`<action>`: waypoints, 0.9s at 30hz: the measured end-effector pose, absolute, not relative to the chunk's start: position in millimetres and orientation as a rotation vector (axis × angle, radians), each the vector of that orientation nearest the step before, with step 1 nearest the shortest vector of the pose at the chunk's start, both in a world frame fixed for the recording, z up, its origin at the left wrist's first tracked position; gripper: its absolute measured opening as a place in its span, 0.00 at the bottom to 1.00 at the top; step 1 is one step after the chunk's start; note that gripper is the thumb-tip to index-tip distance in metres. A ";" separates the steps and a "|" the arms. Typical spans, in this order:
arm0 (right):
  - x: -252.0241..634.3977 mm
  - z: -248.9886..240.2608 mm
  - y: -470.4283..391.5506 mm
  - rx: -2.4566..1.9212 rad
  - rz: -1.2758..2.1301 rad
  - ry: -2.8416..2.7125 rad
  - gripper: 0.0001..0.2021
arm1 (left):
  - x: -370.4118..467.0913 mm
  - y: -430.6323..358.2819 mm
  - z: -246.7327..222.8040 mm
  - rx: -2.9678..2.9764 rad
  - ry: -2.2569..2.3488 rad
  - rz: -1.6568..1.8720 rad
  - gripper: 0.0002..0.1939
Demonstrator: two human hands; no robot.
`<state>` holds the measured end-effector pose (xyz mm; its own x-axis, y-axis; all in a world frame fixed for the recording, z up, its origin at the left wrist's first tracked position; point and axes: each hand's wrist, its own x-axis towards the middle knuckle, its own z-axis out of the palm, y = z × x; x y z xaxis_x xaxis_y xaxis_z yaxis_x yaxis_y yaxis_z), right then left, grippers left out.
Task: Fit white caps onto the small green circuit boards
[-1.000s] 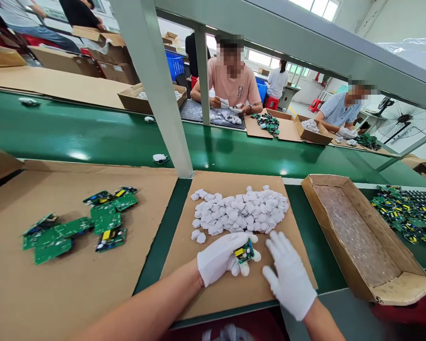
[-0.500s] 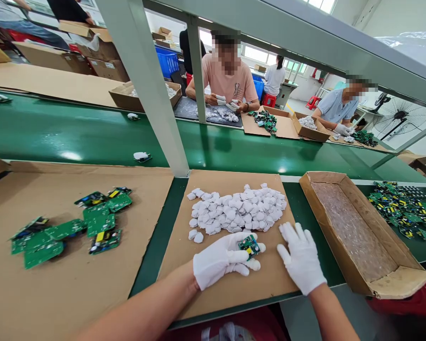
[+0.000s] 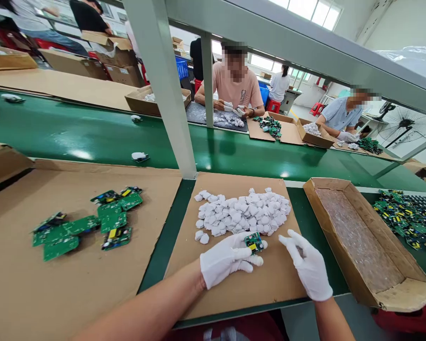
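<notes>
My left hand [image 3: 230, 259], in a white glove, grips a small green circuit board [image 3: 253, 242] with a yellow part on it. The board sits between thumb and fingers, just in front of a pile of small white rounded pieces [image 3: 241, 212]. My right hand [image 3: 307, 265], also gloved in white, hovers to the right of the board. Its fingers are half bent and apart, with nothing visible in them. Both hands are above a brown cardboard sheet [image 3: 213, 300] on the bench.
Several green circuit boards [image 3: 62, 248] lie on the cardboard at left. An open cardboard box [image 3: 394, 246] stands at right, beside a heap of circuit boards [image 3: 406, 218]. Beyond the grey post [image 3: 170, 94] runs a green conveyor belt [image 3: 234, 154]; co-workers sit across it.
My right hand has gone from flat, spread fingers to half-bent ones. The left hand still holds the circuit board. The whole view has shifted slightly.
</notes>
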<state>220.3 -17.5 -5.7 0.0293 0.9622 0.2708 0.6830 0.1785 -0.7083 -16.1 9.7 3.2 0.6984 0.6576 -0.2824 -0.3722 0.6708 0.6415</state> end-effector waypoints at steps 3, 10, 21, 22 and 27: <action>198.1 8.8 -31.1 -1.460 0.727 -1.582 0.11 | -12.7 10.1 -1.9 0.653 0.559 0.622 0.24; 164.1 15.4 -30.4 -1.406 0.240 -1.826 0.07 | -7.3 7.3 -1.5 0.816 0.609 0.703 0.21; 167.1 16.2 -24.1 -1.260 -0.217 -1.968 0.10 | -6.5 2.8 -0.3 0.927 0.614 0.841 0.26; 166.6 16.8 -24.5 -1.248 -0.227 -1.995 0.10 | -6.5 3.1 0.0 0.929 0.620 0.840 0.26; 159.7 13.1 -26.3 -1.256 -0.299 -2.073 0.10 | -6.4 3.0 -0.6 1.023 0.703 0.850 0.20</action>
<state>159.7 -26.3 13.1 -0.2983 0.6918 0.6576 0.8495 0.5065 -0.1476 -6.4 3.0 -0.6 0.4983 0.8604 -0.1072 -0.2670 0.2699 0.9251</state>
